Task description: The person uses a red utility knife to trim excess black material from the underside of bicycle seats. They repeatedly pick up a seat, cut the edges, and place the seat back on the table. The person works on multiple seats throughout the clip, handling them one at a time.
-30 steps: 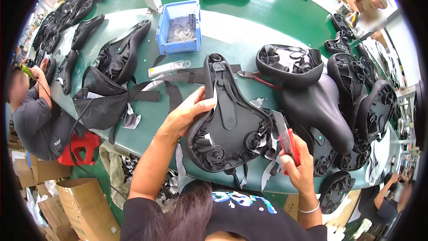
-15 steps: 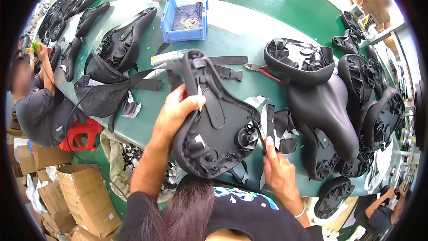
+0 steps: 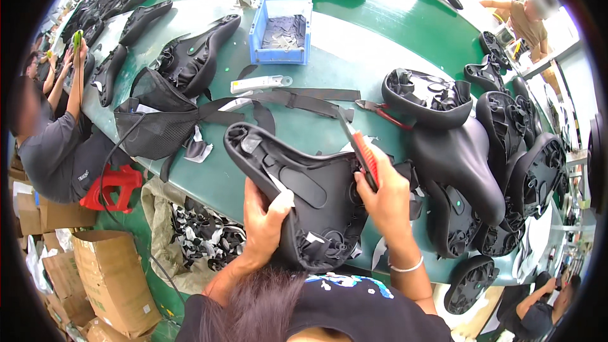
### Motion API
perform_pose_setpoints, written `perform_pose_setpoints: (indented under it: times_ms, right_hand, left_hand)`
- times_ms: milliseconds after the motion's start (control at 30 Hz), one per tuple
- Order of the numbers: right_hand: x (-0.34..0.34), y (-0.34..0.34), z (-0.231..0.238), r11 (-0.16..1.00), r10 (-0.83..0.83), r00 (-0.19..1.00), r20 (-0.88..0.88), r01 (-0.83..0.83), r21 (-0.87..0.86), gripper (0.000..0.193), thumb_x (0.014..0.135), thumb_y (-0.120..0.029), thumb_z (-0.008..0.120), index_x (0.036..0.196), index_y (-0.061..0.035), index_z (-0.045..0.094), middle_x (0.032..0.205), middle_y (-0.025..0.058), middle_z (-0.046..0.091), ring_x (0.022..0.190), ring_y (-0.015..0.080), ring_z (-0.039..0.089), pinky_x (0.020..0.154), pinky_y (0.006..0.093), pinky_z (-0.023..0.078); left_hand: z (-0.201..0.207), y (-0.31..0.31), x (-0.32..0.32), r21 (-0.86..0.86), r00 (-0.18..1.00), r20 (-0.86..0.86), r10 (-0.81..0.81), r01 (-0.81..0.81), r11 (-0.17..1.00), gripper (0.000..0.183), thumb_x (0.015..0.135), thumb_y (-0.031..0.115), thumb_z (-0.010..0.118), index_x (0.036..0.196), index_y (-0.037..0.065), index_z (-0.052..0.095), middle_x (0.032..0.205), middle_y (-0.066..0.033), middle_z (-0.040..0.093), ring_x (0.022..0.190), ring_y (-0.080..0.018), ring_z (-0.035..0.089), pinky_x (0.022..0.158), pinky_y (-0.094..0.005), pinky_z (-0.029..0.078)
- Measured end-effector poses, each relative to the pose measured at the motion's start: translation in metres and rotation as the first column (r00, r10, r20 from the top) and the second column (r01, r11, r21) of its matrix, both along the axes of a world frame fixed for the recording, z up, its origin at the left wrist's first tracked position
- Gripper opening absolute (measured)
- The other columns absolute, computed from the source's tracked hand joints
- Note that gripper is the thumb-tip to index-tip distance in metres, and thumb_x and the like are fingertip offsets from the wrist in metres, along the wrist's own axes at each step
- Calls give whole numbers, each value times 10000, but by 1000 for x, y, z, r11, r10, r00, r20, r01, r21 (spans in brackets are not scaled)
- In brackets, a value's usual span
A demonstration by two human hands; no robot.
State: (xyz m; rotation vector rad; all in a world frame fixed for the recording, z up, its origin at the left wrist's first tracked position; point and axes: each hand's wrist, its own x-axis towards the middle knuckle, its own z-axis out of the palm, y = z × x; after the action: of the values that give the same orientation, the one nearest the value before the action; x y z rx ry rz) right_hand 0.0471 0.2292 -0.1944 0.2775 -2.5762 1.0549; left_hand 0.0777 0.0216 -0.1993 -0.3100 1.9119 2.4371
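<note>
So we're standing at this big green worktable (image 3: pixel 354 44), and it's covered in black bike saddles. Biggest thing off to our right is the stack of finished saddles (image 3: pixel 472 171), some lying upside down with their plastic undersides showing. Over on the left there's a black mesh bag (image 3: pixel 152 120) with straps trailing across the table, and further back a blue bin (image 3: pixel 282 28) holding grey pieces.

The one we're working on is the upturned saddle (image 3: pixel 304 196), sitting at the near edge of the table right in front of us, underside up, narrow nose pointing up and to the left. Our left hand (image 3: pixel 265 225) is closed around its near edge, thumb on top pinching a bit of white material against the shell. Our right hand (image 3: pixel 383 199) is wrapped tight on a red-handled cutter (image 3: pixel 362 155) with its dark blade pointing away from us, resting at the saddle's right side. Whether the blade tip actually touches anything, we can't really tell from this angle.

Compared with half a second ago, the saddle has swung so its nose points more leftward, our left hand has slid from the top of the shell down to the near edge, and the right hand has come up from the table edge with the cutter now raised above the saddle.
</note>
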Motion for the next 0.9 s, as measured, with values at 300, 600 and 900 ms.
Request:
perform_pose_setpoints:
  times_ms: [300,600,900]
  right_hand:
    - [8,21,52,742,-59,945,322,257,-619,396,787,-3,618,1173,1,526,806,7,580,578,44,494,517,195,409]
    - [53,72,22,997,65,986,150,-71,37,510,787,5,660,1280,-36,534,953,118,682,756,257,675,699,317,544]
    - [109,35,10,943,-118,927,357,-8,333,639,837,-114,633,1427,-140,388,655,109,546,502,295,553,440,424,419]
  left_hand:
    - [21,22,-47,-862,733,-380,-564,-60,503,470,662,256,783,1032,58,573,1029,-126,559,989,-304,524,896,-417,379]
    - [-5,56,-97,-832,467,-352,-811,240,500,85,773,155,632,716,94,647,697,7,606,721,-173,519,713,-337,320]
    - [2,46,-107,339,905,-223,-361,419,842,267,935,228,508,731,70,579,650,-47,569,619,-149,532,549,-257,347]
